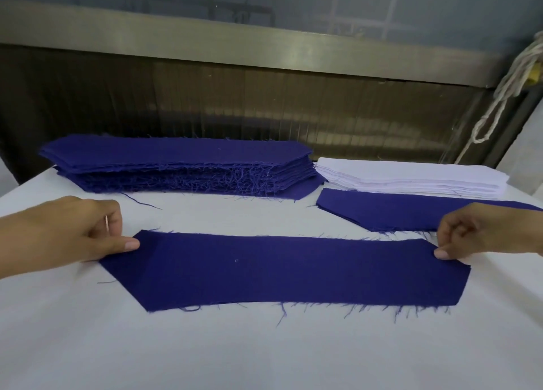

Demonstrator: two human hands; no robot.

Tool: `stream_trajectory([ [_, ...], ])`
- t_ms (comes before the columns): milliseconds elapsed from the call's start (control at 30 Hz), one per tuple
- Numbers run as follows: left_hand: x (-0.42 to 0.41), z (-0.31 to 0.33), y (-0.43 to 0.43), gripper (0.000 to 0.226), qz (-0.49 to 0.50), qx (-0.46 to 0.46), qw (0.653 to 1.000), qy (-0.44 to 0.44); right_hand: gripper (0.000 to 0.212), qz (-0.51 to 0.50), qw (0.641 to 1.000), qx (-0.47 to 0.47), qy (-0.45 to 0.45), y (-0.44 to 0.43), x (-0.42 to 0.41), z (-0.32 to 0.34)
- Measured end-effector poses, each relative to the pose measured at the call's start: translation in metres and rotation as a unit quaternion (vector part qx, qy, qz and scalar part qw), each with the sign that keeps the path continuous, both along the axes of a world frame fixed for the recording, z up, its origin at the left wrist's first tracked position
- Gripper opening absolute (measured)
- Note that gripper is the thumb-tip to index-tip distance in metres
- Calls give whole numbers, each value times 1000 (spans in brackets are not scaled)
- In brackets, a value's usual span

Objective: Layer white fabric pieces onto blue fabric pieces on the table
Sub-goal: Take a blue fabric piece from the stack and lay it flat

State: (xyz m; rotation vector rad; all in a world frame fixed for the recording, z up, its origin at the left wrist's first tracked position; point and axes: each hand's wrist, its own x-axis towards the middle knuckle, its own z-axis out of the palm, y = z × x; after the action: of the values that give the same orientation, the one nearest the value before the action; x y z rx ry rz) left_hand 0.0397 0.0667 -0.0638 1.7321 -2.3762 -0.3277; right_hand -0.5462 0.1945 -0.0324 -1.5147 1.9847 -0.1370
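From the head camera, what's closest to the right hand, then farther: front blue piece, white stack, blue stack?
1. Front blue piece: the right hand pinches its right end.
2. White stack: behind the hand, far right.
3. Blue stack: back left.

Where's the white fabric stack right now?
Head view: the white fabric stack lies far right on the table, beside the blue stack, behind a loose blue piece.

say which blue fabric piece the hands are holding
The front blue piece, pinched at its ends by the left hand and right hand. The other loose blue piece and the blue stack lie farther back, not held.
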Motion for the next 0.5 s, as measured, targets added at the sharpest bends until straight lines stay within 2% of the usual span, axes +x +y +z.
stream_trajectory([
  [67, -2, -2, 0, 71, -11, -29, 999, 25, 65, -9, 999, -23, 24, 3, 8, 4],
  [167, -8, -1, 3, 74, -93, -62, 993, 36, 54, -40, 997, -49, 40, 8, 22, 6],
  [333, -12, -9, 4, 77, -179, -35, 983, 35, 43, -36, 996, -41, 74, 11, 42, 9],
  [500, -11, -16, -2, 77, -192, -23, 980, 50, 25, -42, 995, -44, 74, 9, 46, 8],
])
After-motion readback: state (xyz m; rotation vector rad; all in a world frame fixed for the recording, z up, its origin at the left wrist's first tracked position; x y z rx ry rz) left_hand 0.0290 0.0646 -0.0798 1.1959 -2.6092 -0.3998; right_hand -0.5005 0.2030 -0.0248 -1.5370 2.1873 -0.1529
